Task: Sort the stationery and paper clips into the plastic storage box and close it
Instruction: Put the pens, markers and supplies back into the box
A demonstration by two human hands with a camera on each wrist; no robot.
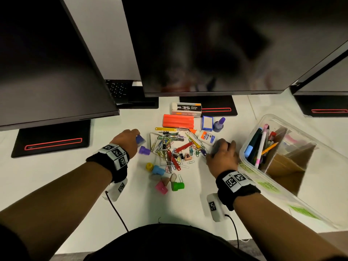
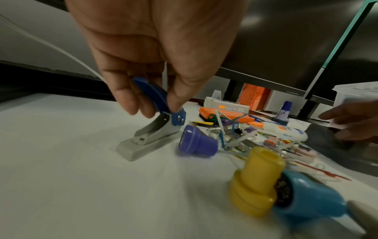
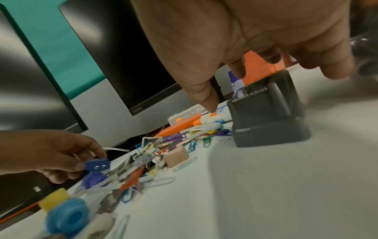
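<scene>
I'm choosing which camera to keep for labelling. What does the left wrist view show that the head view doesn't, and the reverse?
Only the left wrist view: the left hand pinches the blue lever of a grey hole punch whose base sits on the desk.
Only the head view: the plastic storage box, open, already holding pens, beside the right hand.
Both: the purple stamp, glue bottle and paper clips.

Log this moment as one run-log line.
left hand: pinches blue-handled grey hole punch | right hand: over black tape dispenser, grip unclear | clear plastic storage box: open
</scene>
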